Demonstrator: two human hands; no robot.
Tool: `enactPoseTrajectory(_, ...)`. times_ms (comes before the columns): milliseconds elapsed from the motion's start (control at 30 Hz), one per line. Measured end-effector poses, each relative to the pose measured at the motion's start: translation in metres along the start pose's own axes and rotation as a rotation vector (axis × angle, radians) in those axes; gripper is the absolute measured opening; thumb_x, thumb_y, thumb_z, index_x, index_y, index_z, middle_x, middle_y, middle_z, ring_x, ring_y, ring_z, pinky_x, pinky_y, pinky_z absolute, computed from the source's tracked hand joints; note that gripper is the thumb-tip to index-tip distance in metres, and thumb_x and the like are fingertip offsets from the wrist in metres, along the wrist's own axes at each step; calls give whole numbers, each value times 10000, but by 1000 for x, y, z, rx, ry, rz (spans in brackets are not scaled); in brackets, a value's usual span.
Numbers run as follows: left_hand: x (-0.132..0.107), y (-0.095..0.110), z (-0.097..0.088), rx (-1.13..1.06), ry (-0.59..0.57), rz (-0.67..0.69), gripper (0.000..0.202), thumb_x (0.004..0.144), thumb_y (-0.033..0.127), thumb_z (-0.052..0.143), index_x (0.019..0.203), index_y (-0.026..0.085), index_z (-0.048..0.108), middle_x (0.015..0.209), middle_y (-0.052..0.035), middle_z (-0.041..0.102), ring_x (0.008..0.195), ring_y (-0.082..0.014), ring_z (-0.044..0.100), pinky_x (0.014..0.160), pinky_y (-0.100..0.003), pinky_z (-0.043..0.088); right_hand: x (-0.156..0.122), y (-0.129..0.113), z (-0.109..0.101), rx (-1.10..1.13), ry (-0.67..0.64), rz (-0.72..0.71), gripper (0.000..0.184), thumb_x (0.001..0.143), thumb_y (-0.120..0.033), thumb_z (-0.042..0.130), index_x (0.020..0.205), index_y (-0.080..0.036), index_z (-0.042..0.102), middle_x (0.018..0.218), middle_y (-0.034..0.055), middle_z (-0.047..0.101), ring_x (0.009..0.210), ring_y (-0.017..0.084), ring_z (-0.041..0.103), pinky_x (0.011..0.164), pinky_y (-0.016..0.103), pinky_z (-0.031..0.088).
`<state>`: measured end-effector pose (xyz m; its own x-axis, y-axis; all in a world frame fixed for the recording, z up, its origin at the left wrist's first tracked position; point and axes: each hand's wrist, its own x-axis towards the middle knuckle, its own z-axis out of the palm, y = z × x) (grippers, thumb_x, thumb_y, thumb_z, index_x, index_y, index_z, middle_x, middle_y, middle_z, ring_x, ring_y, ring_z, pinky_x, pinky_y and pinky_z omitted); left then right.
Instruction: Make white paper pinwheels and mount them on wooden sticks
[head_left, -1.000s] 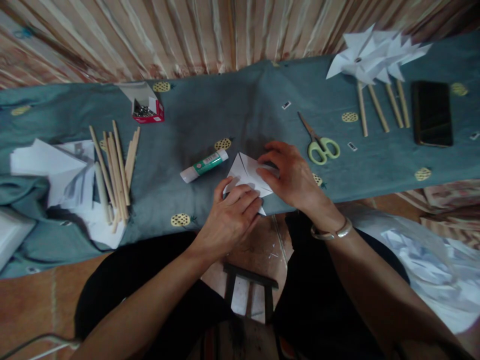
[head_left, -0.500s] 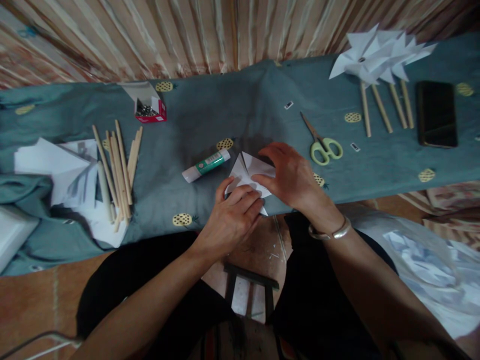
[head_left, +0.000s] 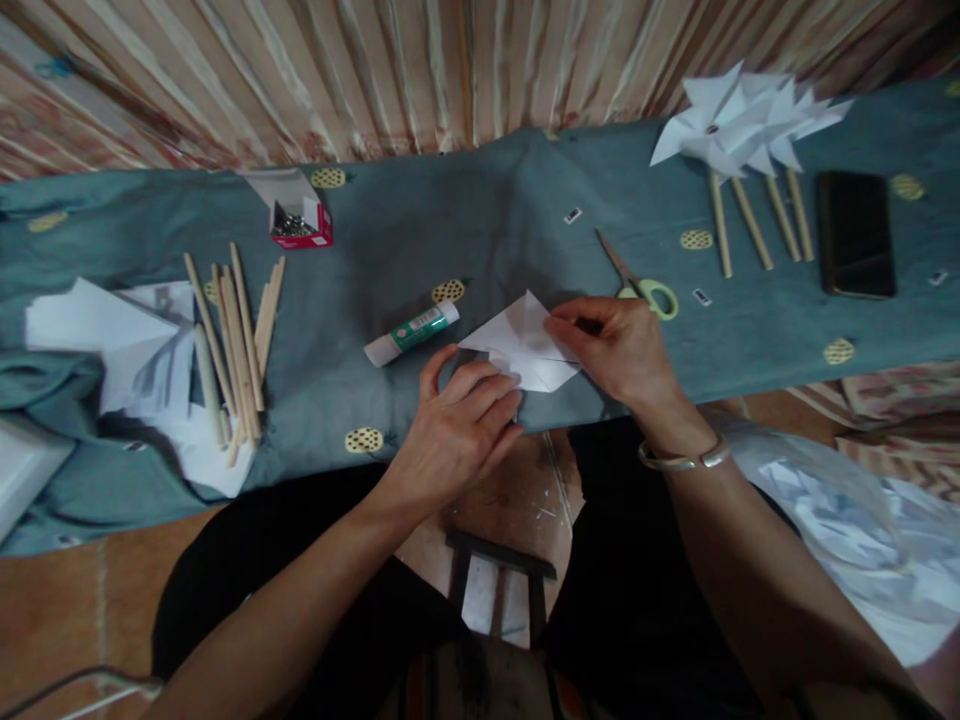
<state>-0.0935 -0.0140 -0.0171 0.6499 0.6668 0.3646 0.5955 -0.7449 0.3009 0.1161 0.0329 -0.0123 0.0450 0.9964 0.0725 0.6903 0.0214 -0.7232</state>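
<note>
A white sheet of paper (head_left: 517,330) with cut slits and creases lies at the table's near edge between my hands. My left hand (head_left: 461,425) rests on its lower left part, fingers spread and lying nearly flat. My right hand (head_left: 619,345) pinches the paper's right side between thumb and forefinger. Just left of the paper is a glue stick (head_left: 412,333) with a green label and its cap on. Behind my right hand lie scissors (head_left: 637,285) with light green handles, partly hidden by that hand.
Several paper pinwheels (head_left: 739,120) on sticks lie at the back right beside a black phone (head_left: 856,235). An open red box (head_left: 304,225) of small metal pins stands back left. Wooden sticks (head_left: 238,340) and white papers (head_left: 142,350) lie left. A plastic bag (head_left: 832,510) sits below right.
The paper has been turned and lies slightly farther right. My right hand has moved right and now pinches its edge. My left hand stays near its place, its fingers more stretched.
</note>
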Motion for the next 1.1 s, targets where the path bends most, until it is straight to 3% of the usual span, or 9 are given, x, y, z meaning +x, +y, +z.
enactPoseTrajectory(200, 1, -2, 1, -3, 4, -9, 209, 935, 243, 538, 1122, 226, 631, 1129, -24, 718, 1106, -225, 603, 1134, -556, 281, -17, 13, -7, 27, 28, 114, 188, 772, -282, 681, 933, -187, 670, 697, 13, 717, 568, 156, 616, 568, 299, 466)
enactPoseTrajectory(267, 2, -2, 1, 7, 8, -13, 223, 937, 218, 527, 1137, 227, 625, 1129, -19, 720, 1096, -223, 611, 1126, -554, 294, -24, 14, -10, 35, 38, 117, 162, 776, -281, 679, 905, -188, 653, 694, 9, 708, 583, 156, 625, 590, 302, 474)
enactPoseTrajectory(367, 4, -4, 1, 23, 28, -20, 232, 934, 196, 531, 1145, 227, 622, 1109, -7, 726, 1083, -221, 618, 1119, -553, 301, -33, 16, -14, 91, -7, 80, 102, 810, -289, 644, 822, -188, 647, 692, 4, 683, 622, 151, 630, 613, 296, 475)
enactPoseTrajectory(633, 7, -9, 3, 52, 73, -33, 178, 933, 190, 541, 1071, 228, 647, 1055, 7, 737, 1046, -217, 620, 1091, -562, 329, -53, 26, -24, 153, -160, 38, 178, 842, -255, 609, 952, -200, 737, 790, 24, 709, 683, 170, 642, 645, 325, 508)
enactPoseTrajectory(933, 11, -18, 5, 89, 137, -37, 162, 942, 182, 534, 1041, 258, 637, 1043, 12, 740, 1042, -215, 613, 1074, -575, 355, -70, 14, -25, 45, -140, -129, 136, 849, -208, 642, 946, -220, 736, 871, 38, 740, 786, 200, 685, 775, 384, 557)
enactPoseTrajectory(1100, 12, -5, 2, 16, 94, -15, 198, 929, 159, 539, 1083, 237, 636, 1062, -11, 742, 1049, -223, 616, 1081, -567, 354, -72, 12, -26, -6, -145, -222, 114, 874, -215, 647, 926, -212, 749, 849, 35, 759, 782, 203, 692, 766, 373, 558)
